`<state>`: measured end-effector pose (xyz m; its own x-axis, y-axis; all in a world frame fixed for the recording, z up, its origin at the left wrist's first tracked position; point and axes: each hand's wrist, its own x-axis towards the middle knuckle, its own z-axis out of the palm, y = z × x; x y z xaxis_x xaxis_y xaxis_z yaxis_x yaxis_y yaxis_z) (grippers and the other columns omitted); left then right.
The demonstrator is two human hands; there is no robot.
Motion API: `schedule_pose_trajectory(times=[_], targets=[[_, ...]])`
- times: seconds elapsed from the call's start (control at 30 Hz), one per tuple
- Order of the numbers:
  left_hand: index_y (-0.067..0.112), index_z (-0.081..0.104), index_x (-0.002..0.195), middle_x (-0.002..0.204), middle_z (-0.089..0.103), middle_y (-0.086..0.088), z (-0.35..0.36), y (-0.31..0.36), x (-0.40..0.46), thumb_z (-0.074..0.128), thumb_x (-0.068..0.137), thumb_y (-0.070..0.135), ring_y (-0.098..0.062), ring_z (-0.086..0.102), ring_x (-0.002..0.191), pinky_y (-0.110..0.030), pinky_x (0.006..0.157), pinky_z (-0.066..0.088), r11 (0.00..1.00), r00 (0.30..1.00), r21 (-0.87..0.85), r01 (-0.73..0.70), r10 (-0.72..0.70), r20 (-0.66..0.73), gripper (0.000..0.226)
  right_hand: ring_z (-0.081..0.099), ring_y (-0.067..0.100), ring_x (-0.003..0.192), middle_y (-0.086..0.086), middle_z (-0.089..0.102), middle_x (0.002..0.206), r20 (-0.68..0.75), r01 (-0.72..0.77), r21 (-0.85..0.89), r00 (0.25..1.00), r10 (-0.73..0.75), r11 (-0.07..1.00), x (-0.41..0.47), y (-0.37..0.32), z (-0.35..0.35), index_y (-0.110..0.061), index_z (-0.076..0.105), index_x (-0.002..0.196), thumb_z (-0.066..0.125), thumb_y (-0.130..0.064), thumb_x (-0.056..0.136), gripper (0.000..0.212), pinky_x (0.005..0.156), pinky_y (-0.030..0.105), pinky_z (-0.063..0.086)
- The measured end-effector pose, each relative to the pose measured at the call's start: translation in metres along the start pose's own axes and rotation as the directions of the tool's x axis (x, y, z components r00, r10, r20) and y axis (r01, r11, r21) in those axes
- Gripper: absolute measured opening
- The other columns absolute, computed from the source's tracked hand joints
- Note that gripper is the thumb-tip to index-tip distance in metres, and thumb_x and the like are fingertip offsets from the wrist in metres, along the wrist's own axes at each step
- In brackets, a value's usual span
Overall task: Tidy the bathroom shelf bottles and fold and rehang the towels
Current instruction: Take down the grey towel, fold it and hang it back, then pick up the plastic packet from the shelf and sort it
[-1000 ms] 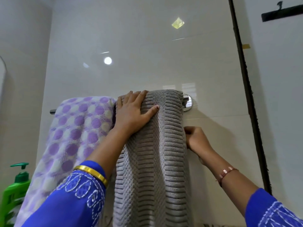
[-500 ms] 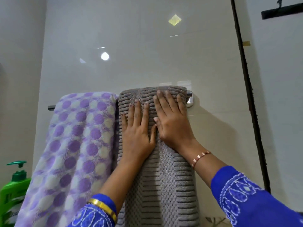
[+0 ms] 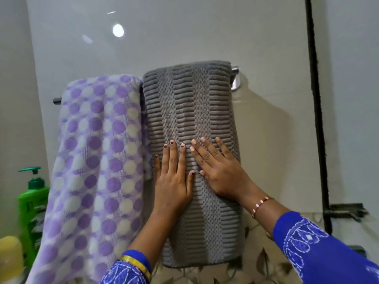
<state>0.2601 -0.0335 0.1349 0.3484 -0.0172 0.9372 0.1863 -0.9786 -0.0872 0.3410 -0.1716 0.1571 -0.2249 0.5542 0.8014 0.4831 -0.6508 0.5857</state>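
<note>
- Left hand (image 3: 173,182) and right hand (image 3: 220,173) lie flat, fingers spread, side by side on the grey towel (image 3: 190,111), gripping nothing.
- Grey towel hangs folded over the rail (image 3: 235,69); the purple-dotted towel (image 3: 96,152) touches it at 9 o'clock.
- Green pump bottle (image 3: 33,206) stands farther toward 9 o'clock.

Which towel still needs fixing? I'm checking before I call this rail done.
The purple dotted towel looks askew: it hangs slanted toward the lower left, bunched at its right edge, and spreads in front of the green pump bottle. The grey towel hangs straight and neatly folded under both flat hands.
</note>
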Motion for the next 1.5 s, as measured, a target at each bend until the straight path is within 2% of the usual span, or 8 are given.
schedule_pose_trajectory(times=[0.23, 0.43, 0.67, 0.8, 0.97, 1.13, 1.27, 1.5], targets=[[0.001, 0.033, 0.138, 0.146, 0.035, -0.021, -0.015, 0.012, -0.044, 0.031, 0.089, 0.028, -0.035, 0.026, 0.136, -0.053, 0.107, 0.027, 0.993, 0.986, 0.12, 0.006, -0.026, 0.166, 0.057, 0.041, 0.027, 0.131, 0.012, 0.047, 0.139, 0.005, 0.134, 0.089, 0.991, -0.135, 0.987, -0.041, -0.015, -0.001, -0.006, 0.047, 0.131, 0.046, -0.023, 0.086, 0.049, 0.11, 0.048, 0.027], [0.005, 0.031, 0.14, 0.15, 0.029, -0.014, -0.047, 0.037, -0.068, 0.029, 0.092, 0.021, -0.027, 0.026, 0.14, -0.039, 0.117, 0.015, 0.987, 0.951, 0.089, 0.131, -0.151, 0.269, 0.05, 0.056, 0.028, 0.117, 0.015, 0.062, 0.122, -0.098, 0.232, 0.298, 0.972, -0.212, 0.926, -0.051, -0.024, -0.024, -0.003, 0.063, 0.114, 0.038, -0.013, 0.08, 0.043, 0.101, 0.045, 0.042], [0.002, 0.04, 0.135, 0.145, 0.038, -0.017, -0.119, 0.056, -0.102, 0.037, 0.088, 0.011, -0.028, 0.032, 0.138, -0.04, 0.116, 0.019, 0.924, 0.925, 0.145, 0.353, -0.368, 0.097, 0.048, 0.059, 0.032, 0.113, 0.018, 0.064, 0.118, -0.217, 0.182, 0.577, 0.974, -0.066, 0.796, -0.033, -0.064, -0.062, 0.0, 0.064, 0.112, 0.065, -0.009, 0.068, 0.044, 0.098, 0.046, 0.045], [0.001, 0.044, 0.133, 0.142, 0.042, -0.019, -0.178, 0.051, -0.126, 0.037, 0.088, 0.01, -0.029, 0.036, 0.136, -0.038, 0.115, 0.025, 0.853, 0.869, 0.181, 0.49, -0.493, -0.032, 0.046, 0.063, 0.035, 0.103, 0.021, 0.067, 0.11, -0.267, 0.191, 0.712, 0.964, 0.01, 0.676, -0.013, -0.106, -0.094, 0.002, 0.066, 0.105, 0.052, -0.012, 0.074, 0.037, 0.09, 0.048, 0.048], [0.006, 0.041, 0.135, 0.143, 0.043, -0.014, -0.25, 0.034, -0.154, 0.035, 0.088, 0.012, -0.023, 0.036, 0.136, -0.006, 0.111, 0.005, 0.728, 0.781, 0.295, 0.619, -0.609, -0.139, 0.048, 0.063, 0.038, 0.102, 0.025, 0.066, 0.109, -0.297, 0.224, 0.865, 0.95, 0.1, 0.45, 0.015, -0.165, -0.139, 0.005, 0.065, 0.105, 0.05, -0.006, 0.076, 0.034, 0.091, 0.05, 0.047], [0.006, 0.042, 0.135, 0.145, 0.04, -0.014, -0.309, 0.009, -0.186, 0.03, 0.087, 0.017, -0.023, 0.032, 0.138, -0.038, 0.117, 0.021, 0.608, 0.712, 0.4, 0.686, -0.673, -0.197, 0.051, 0.062, 0.04, 0.103, 0.027, 0.065, 0.109, -0.305, 0.264, 0.922, 0.946, 0.111, 0.285, 0.048, -0.222, -0.182, 0.007, 0.064, 0.106, 0.058, -0.005, 0.075, 0.034, 0.094, 0.053, 0.044], [0.006, 0.043, 0.133, 0.145, 0.04, -0.014, -0.347, -0.021, -0.209, 0.032, 0.089, 0.014, -0.023, 0.031, 0.138, -0.033, 0.117, 0.017, 0.539, 0.673, 0.443, 0.716, -0.701, -0.235, 0.046, 0.061, 0.04, 0.105, 0.028, 0.064, 0.11, -0.315, 0.298, 0.931, 0.948, 0.052, 0.209, 0.072, -0.268, -0.206, 0.008, 0.063, 0.107, 0.06, -0.004, 0.076, 0.033, 0.096, 0.051, 0.045], [0.006, 0.048, 0.13, 0.137, 0.05, -0.014, -0.393, -0.092, -0.241, 0.033, 0.087, 0.013, -0.025, 0.042, 0.131, -0.037, 0.112, 0.029, 0.454, 0.612, 0.464, 0.761, -0.739, -0.281, 0.045, 0.062, 0.04, 0.099, 0.027, 0.066, 0.105, -0.303, 0.303, 0.948, 0.953, -0.015, 0.093, 0.114, -0.354, -0.221, 0.007, 0.063, 0.104, 0.063, -0.005, 0.075, 0.032, 0.091, 0.047, 0.048]])
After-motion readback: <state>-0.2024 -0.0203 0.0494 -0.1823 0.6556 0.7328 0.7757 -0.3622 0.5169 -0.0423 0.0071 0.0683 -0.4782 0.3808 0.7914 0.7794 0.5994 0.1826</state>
